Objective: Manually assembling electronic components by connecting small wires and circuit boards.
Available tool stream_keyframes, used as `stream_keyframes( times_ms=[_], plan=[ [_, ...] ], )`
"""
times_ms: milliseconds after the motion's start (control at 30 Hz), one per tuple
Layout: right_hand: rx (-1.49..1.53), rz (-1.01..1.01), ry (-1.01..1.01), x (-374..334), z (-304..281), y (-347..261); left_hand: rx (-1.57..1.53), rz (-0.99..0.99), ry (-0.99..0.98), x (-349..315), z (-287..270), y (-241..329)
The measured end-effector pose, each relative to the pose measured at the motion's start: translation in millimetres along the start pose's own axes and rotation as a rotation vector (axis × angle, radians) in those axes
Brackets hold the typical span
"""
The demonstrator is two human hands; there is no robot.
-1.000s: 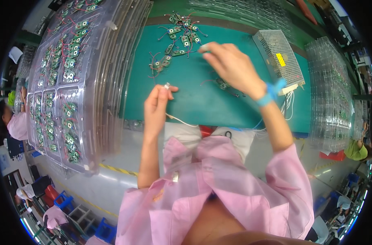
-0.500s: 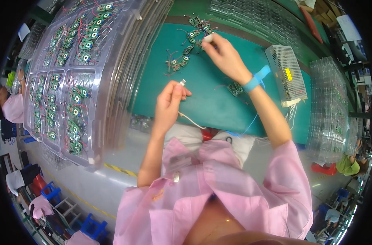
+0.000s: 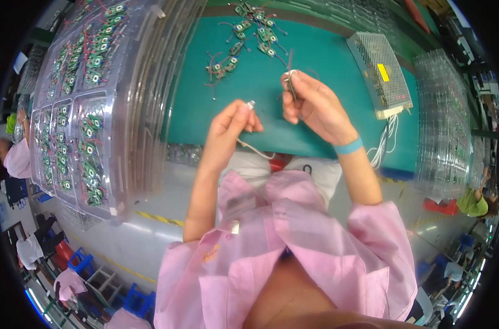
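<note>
My left hand (image 3: 227,127) is closed around a cable plug (image 3: 251,104) with a metal tip, which points up and to the right. Its white cable (image 3: 259,151) hangs below the hand toward my lap. A little to the right, my right hand (image 3: 319,105) pinches a small circuit board (image 3: 291,86), seen nearly edge-on, with thin wires by it. The plug and this board are apart. Beyond my hands, a loose group of green circuit boards (image 3: 267,35) with wires lies on the green mat (image 3: 194,104); several more boards (image 3: 223,67) lie left of it.
Clear plastic trays (image 3: 112,93) filled with boards stand stacked at the left. A perforated metal power supply (image 3: 378,68) with white wires (image 3: 385,143) sits at the right, beside more stacked trays (image 3: 441,126). A blue band (image 3: 348,147) circles my right wrist.
My right hand has come back from the far group of boards toward my left hand, now with a board in its fingers. The left hand keeps the plug, nearly in place.
</note>
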State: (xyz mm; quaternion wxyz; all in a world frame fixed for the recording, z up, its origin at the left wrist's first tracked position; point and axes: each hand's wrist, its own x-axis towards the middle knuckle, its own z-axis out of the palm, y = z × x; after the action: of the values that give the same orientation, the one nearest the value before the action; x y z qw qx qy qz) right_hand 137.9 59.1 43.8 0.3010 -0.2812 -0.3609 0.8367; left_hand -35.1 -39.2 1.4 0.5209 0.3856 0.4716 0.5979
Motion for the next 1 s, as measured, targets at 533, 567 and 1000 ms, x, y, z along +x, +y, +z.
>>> stream_keyframes(
  times_ms=[533,567,1000],
  plan=[
    [-0.096,-0.066,-0.167,-55,-6,25,-0.325,-0.285,-0.282,-22,43,16],
    [-0.101,-0.065,-0.169,-55,-7,26,-0.327,-0.294,-0.273,-23,43,16],
    [-0.099,-0.024,-0.199,-55,-7,28,-0.316,-0.285,-0.303,-24,38,13]
  ],
)
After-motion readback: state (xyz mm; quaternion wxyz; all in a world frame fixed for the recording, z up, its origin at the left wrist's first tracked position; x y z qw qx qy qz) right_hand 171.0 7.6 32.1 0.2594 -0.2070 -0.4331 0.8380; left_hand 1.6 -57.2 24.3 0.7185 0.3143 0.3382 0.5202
